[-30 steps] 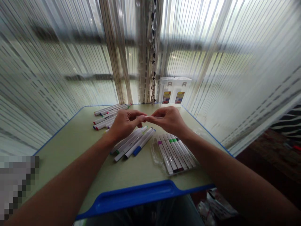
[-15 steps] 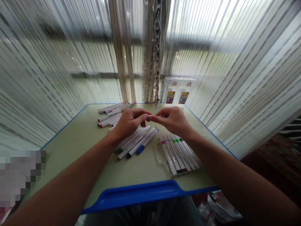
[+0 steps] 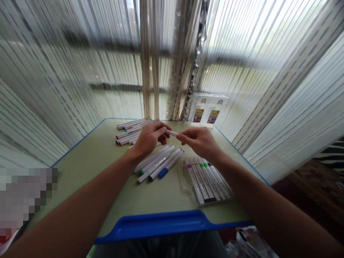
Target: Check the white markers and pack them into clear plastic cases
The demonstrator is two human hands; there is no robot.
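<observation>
A white marker (image 3: pixel 172 133) spans the gap between my two hands above the middle of the table. My left hand (image 3: pixel 153 137) pinches one end of it, with the fingers curled round. The other end sits between the thumb and fingers of my right hand (image 3: pixel 197 139). Below my left hand lies a loose group of white markers (image 3: pixel 158 163), one with a blue cap. Under my right forearm a clear plastic case (image 3: pixel 186 177) holds a row of several markers (image 3: pixel 205 179).
More markers (image 3: pixel 129 134) with coloured ends lie at the back left of the pale green table (image 3: pixel 88 150). A clear package (image 3: pixel 209 107) with two labels stands at the back right against string curtains (image 3: pixel 107 71). A blue tray edge (image 3: pixel 161 223) runs along the front.
My hands have drawn slightly apart, so more of the white marker shows between them. The whole view has shifted a little, with the table appearing further right.
</observation>
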